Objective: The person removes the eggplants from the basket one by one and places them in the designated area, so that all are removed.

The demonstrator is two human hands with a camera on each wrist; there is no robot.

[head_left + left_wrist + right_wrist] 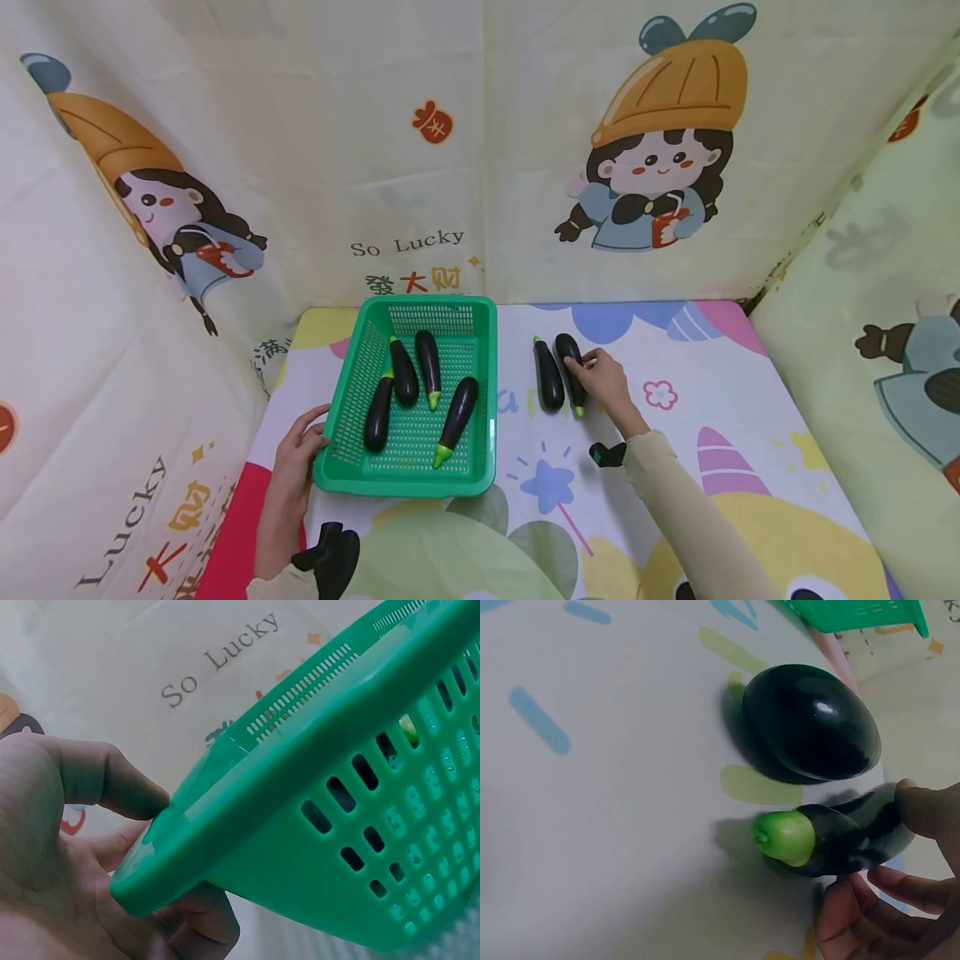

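The left hand (296,454) grips the green basket (480,475) rim while the right hand (606,385) pinches an eggplant (567,358) on the worktop, seemingly mid-pickup; lifting comes next.

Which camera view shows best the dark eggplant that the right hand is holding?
The right wrist view: the glossy dark purple eggplant with a green cap fills the frame close up, with the right hand's fingers curled around it. The head view shows it small. The left wrist view does not show it.
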